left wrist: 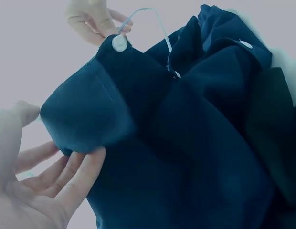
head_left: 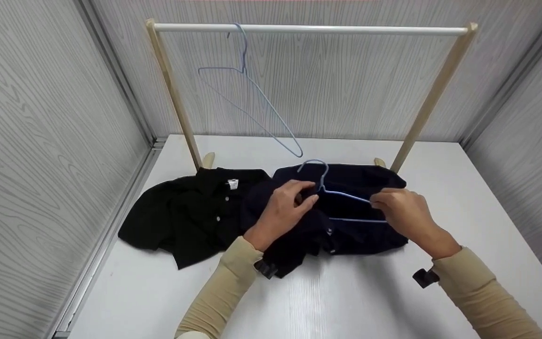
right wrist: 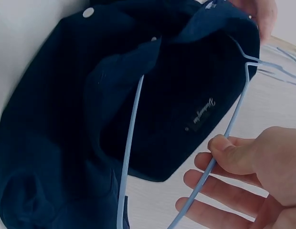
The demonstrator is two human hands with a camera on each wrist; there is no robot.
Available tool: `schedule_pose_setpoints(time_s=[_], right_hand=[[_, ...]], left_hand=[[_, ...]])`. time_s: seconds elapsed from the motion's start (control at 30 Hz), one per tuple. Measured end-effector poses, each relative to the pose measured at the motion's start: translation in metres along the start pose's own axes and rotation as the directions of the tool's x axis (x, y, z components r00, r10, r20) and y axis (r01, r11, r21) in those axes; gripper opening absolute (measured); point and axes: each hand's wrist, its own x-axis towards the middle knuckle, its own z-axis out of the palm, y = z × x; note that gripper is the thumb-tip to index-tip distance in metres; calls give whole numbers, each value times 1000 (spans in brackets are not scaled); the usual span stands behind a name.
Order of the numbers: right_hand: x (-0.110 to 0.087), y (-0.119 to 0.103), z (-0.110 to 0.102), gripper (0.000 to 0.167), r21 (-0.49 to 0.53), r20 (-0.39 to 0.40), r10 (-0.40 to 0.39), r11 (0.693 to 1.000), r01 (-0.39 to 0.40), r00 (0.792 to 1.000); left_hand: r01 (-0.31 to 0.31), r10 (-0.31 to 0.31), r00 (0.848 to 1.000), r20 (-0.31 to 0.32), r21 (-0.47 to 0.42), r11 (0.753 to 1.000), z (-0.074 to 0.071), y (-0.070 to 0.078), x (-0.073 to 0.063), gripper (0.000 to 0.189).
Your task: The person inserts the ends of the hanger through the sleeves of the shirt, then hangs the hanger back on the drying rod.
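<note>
My left hand (head_left: 280,207) holds the collar (left wrist: 86,109) of a navy buttoned shirt (head_left: 367,242), with the thumb and fingers at the collar's edges in the left wrist view. My right hand (head_left: 402,214) pinches one sloping arm of a light blue wire hanger (right wrist: 241,102) between thumb and forefinger. The hanger's far arm runs inside the shirt's neck opening and is hidden by cloth. Its hook (head_left: 315,161) stands up beside my left fingers, while the bottom bar (right wrist: 131,143) crosses the opening. White buttons and an inner neck label (right wrist: 201,119) show on the shirt.
A black shirt (head_left: 177,212) with a white tag lies on the white table (head_left: 318,301), left of the navy one. Behind them stands a rack with a white rail (head_left: 346,29) and wooden posts. Another blue hanger (head_left: 271,106) hangs from the rail. Panel walls enclose the table.
</note>
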Motion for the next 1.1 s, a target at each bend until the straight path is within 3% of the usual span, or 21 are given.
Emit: schedule_pose_setpoints(time_s=[0.2,0.37,0.53,0.9,1.1], right_hand=[[-3,-5,6,12,7,5,-30,1000,30,1000],[-3,-10,10,13,22,34,-32,999,32,999],[-3,-12,12,14,48,47,-43,998,41,998],[-5,-14,14,15,92,65,-35,995,28,997],[-5,-11,11,10,179,71,11,984,-23,997]], left_hand=[[-59,59,998,6,77,995,1,-5,-5,40],[-122,137,988,-76,174,977,5,-8,-4,31],[-138,179,974,-141,259,956,7,-10,-3,23],[-142,171,981,-86,273,951,8,-13,-6,23],[-142,170,980,-100,240,960,8,-14,-5,19]])
